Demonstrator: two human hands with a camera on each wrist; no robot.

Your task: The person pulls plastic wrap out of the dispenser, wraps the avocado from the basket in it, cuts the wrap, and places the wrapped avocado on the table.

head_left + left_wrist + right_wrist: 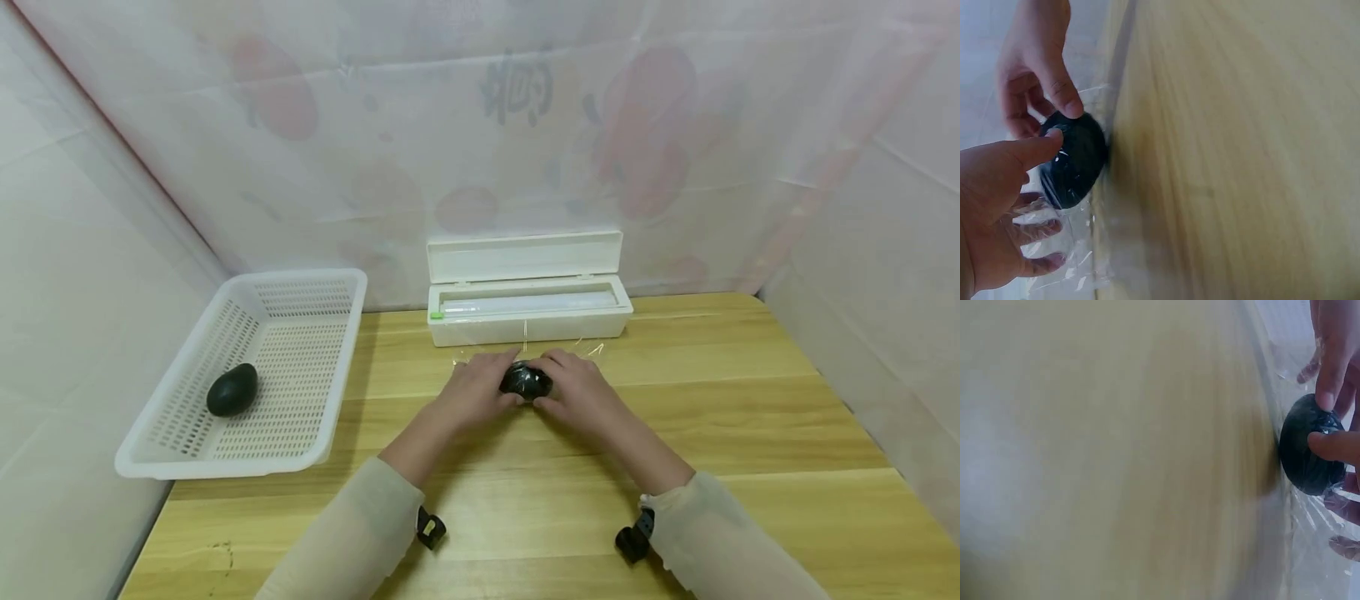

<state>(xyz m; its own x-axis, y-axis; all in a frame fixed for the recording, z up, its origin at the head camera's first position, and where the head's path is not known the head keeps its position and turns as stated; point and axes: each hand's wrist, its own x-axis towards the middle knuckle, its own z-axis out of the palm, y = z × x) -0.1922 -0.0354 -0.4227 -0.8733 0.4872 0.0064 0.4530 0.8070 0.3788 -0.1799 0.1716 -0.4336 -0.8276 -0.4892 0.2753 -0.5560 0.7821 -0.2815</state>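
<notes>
A dark green avocado [527, 379], partly covered by clear cling film [1082, 253], is between both hands over the table in front of the film box. My left hand [476, 387] holds its left side, with the thumb on top in the left wrist view and the other fingers spread behind the film. On the opposite side my right hand [579, 390] grips it, thumb pressed on the dark skin [1310, 447]. Wrinkled film hangs around the fingers of both hands and fans out towards the box.
Behind the hands stands a white cling film box [528, 327], its lid [525, 257] up and a roll [528, 302] inside. To the left, a white plastic basket [341, 375] holds another avocado [232, 390]. Printed cloth [465, 133] hangs behind the wooden table [750, 417].
</notes>
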